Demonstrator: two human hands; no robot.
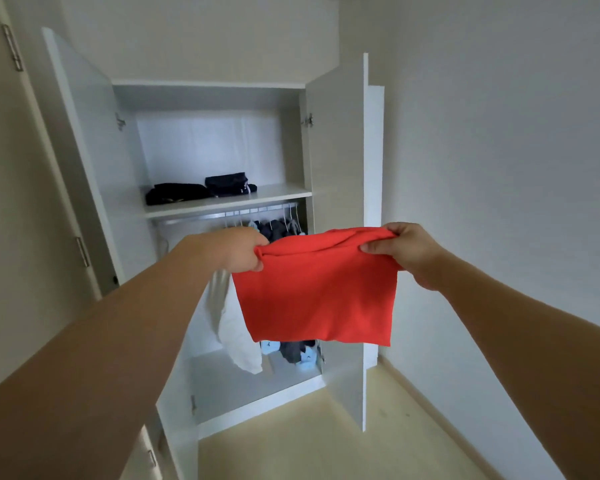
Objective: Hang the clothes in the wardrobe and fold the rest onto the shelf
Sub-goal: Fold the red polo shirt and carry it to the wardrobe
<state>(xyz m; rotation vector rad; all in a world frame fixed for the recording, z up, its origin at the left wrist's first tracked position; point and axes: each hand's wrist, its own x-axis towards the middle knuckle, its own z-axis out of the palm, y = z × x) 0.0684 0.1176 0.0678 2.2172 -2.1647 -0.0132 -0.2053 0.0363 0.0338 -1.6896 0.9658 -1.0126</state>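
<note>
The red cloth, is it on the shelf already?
No, the red cloth hangs in the air, gripped by the left hand and right hand.

Two bare forearms come in from the near corners, one at the left and one at the right. No sleeve, watch or ring shows on either. The left hand [244,250] and right hand [406,251] are ungloved, with short fingernails.

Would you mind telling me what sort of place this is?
Probably a bedroom at home: an open wardrobe with a rail of hanging clothes, folded clothes on its shelf, and bare white walls.
</note>
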